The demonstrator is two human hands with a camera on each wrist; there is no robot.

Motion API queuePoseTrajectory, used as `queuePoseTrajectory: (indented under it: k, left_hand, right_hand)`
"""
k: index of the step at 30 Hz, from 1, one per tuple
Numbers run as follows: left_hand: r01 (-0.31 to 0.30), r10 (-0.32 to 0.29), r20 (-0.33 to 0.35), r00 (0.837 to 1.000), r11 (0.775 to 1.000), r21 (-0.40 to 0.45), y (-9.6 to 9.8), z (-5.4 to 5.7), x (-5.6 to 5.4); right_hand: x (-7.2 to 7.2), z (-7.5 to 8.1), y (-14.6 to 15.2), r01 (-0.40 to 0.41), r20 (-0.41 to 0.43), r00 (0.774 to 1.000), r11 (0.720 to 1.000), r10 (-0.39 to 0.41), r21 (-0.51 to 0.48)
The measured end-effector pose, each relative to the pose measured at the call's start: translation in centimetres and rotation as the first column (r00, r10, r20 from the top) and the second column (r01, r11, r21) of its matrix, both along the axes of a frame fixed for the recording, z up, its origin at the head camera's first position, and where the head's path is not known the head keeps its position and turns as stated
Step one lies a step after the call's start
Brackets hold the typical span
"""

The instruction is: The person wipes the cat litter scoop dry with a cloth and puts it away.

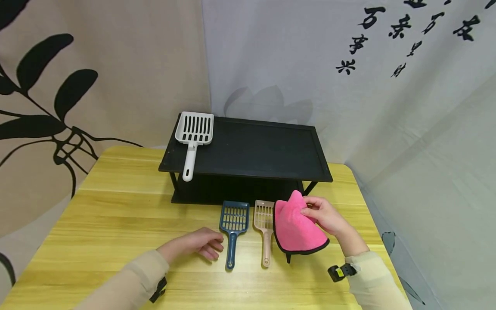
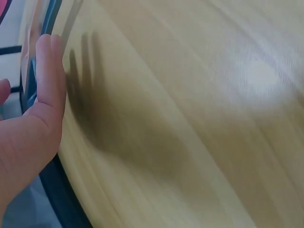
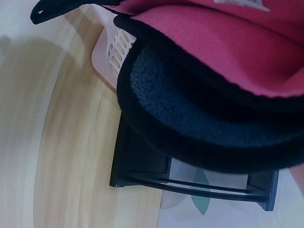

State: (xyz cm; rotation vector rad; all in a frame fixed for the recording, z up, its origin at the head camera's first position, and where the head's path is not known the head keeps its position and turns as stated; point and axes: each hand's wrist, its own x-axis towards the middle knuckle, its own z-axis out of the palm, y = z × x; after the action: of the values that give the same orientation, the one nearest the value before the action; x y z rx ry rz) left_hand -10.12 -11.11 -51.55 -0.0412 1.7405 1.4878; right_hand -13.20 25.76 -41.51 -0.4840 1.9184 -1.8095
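My right hand (image 1: 323,214) pinches a pink cleaning cloth (image 1: 297,228) near its top, and the cloth hangs in folds over the table. The right wrist view shows the cloth's black edging, dark grey-blue other side (image 3: 175,99) and a small hanging loop (image 3: 57,8). Left of the cloth lies a beige litter scoop (image 1: 266,241), its slotted head partly covered in the head view. A dark blue litter scoop (image 1: 232,241) is beside it. My left hand (image 1: 203,243) holds nothing, its fingers relaxed just left of the blue scoop's handle.
Behind the scoops stands a black two-tier rack (image 1: 255,150). A white litter scoop (image 1: 193,133) lies on its top left, the handle reaching over the front edge. The wooden table (image 1: 116,206) has a patterned curtain (image 1: 271,51) behind it.
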Motion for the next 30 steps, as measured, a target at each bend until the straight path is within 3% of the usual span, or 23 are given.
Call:
queuePoseTrajectory:
  k: [7, 17, 23, 30]
  left_hand:
    - [0.044, -0.046, 0.035, 0.998, 0.997, 0.061, 0.8, -0.4, 0.4]
    - [0.055, -0.063, 0.055, 0.996, 0.988, 0.144, 1.4, -1.0, 0.5]
    - [0.004, -0.014, 0.055, 0.998, 0.983, 0.182, 1.6, -0.9, 0.6]
    - [-0.036, 0.037, -0.006, 0.999, 0.984, 0.176, 0.3, -0.2, 0.3]
  right_hand:
    - [0.0, 0.1, -0.1, -0.003, 0.01, 1.0, 1.0, 0.003, -0.011]
    - [0.1, -0.1, 0.1, 0.01, 0.032, 0.999, 1.0, -0.01, 0.004]
    - [0.1, 0.0, 0.0, 0.003, 0.027, 1.0, 1.0, -0.003, 0.003]
    - [0.1, 0.0, 0.0, 0.02, 0.02, 1.0, 1.0, -0.021, 0.023]
